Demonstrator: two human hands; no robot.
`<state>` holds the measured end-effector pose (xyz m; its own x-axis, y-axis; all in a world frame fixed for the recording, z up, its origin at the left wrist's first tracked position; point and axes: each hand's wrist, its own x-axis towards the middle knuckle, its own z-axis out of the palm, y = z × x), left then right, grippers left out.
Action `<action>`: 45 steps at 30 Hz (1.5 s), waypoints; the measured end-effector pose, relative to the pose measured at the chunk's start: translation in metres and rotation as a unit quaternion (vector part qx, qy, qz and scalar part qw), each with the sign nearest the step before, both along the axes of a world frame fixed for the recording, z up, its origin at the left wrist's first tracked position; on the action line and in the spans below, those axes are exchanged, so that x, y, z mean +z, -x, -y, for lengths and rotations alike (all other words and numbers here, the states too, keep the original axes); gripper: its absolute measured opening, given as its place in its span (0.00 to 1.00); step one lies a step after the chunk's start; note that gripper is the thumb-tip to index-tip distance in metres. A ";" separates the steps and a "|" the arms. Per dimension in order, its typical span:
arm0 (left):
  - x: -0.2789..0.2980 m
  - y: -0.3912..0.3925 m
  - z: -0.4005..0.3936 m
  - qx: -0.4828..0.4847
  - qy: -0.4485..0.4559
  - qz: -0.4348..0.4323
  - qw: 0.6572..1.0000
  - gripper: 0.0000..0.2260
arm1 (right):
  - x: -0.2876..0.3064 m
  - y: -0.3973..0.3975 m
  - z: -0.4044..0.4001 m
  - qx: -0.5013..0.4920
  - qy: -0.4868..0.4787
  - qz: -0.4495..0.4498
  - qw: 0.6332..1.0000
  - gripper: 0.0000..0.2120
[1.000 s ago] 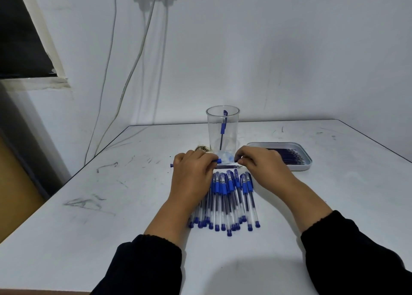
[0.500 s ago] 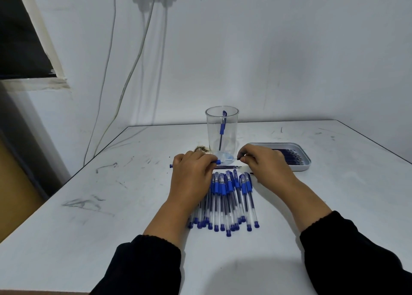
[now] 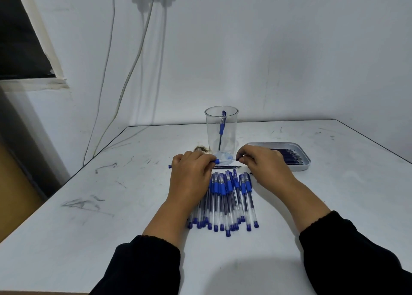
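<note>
My left hand (image 3: pixel 191 174) grips a clear pen barrel (image 3: pixel 170 166) with a blue end, held level just above the table. My right hand (image 3: pixel 265 164) pinches the other end of this pen, near a small blue part at its fingertips. A thin dark refill (image 3: pixel 227 167) lies on the table below the two hands. Several blue-capped pens (image 3: pixel 229 201) lie in a row in front of me, partly under my left wrist. A clear cup (image 3: pixel 221 132) behind my hands holds one blue pen upright.
A grey tray (image 3: pixel 304 164) with several dark refills sits at the right, behind my right hand. The white table (image 3: pixel 111 216) bears ink scuffs. Its left edge drops off near a wall with hanging cables. A small brownish scrap (image 3: pixel 200 148) lies left of the cup.
My right hand has shifted slightly to the right, away from the left hand. The left hand stays where it was.
</note>
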<state>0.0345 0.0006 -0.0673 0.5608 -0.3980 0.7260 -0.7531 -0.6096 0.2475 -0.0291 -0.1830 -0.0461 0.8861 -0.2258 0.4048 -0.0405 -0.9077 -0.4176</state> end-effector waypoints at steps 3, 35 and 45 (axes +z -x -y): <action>0.000 0.000 0.000 -0.001 0.003 0.001 1.000 0.06 | 0.001 0.001 -0.001 -0.004 -0.004 -0.002 1.000 0.07; 0.001 0.001 -0.001 -0.001 -0.001 0.018 1.000 0.07 | 0.005 0.005 -0.007 -0.005 -0.033 -0.021 0.999 0.08; 0.001 0.002 0.001 -0.015 -0.007 0.009 1.000 0.06 | 0.005 0.006 -0.012 0.014 -0.042 -0.014 0.999 0.07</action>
<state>0.0328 -0.0006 -0.0666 0.5344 -0.4245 0.7309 -0.7759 -0.5894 0.2250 -0.0348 -0.1712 -0.0415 0.9034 -0.2321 0.3605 -0.0279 -0.8709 -0.4907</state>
